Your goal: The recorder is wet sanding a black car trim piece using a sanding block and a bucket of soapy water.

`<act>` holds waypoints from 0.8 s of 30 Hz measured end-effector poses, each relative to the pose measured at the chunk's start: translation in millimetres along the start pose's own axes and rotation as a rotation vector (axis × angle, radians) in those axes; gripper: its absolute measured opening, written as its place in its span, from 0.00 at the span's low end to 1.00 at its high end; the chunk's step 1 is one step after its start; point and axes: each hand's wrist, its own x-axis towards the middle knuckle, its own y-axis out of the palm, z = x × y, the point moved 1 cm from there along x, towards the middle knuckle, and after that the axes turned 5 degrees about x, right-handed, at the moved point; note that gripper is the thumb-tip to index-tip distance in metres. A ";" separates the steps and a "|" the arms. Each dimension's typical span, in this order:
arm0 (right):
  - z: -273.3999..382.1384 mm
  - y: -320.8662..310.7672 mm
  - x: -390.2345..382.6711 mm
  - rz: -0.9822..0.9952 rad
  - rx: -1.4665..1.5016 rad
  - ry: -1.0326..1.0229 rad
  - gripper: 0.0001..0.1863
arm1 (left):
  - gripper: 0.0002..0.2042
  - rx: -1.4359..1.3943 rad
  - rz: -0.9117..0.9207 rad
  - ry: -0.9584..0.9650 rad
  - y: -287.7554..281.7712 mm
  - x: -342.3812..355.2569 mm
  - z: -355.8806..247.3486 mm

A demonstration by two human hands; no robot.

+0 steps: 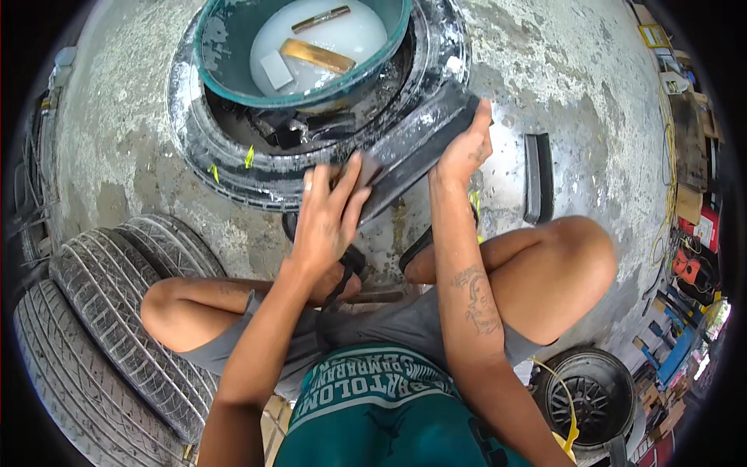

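Note:
A long black channel-shaped piece (424, 132) is tilted in front of me, its wet surface streaked with white. My right hand (467, 148) grips its upper right end, thumb and fingers closed around it. At the lower left end is my left hand (331, 206), its fingers bent over the piece and slightly blurred. A small grey-brown flat sheet (367, 167) shows beside those fingertips, mostly hidden under them. Beyond, a green basin (222, 58) of cloudy water holds a gold-brown block (317, 56), a dark narrow bar (320, 19) and a whitish block (275, 70).
The basin rests on a wet tire (187, 132) lying flat. A similar black piece (538, 179) lies on the concrete floor (599, 148) at right. Tires (117, 288) stand at left; a wheel (587, 393) is at lower right. Tools and boxes line the right side.

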 end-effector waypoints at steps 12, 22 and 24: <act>-3.8 -6.0 4.2 0.022 0.040 0.009 0.30 | 0.25 -0.006 -0.006 -0.007 -0.5 7.1 -1.2; -3.8 8.0 -5.2 0.002 0.087 0.100 0.28 | 0.21 -0.420 -0.067 -0.401 -36.0 45.8 39.7; 4.0 6.2 -4.5 0.002 0.104 0.098 0.27 | 0.20 -0.340 -0.065 -0.321 -83.0 35.5 25.6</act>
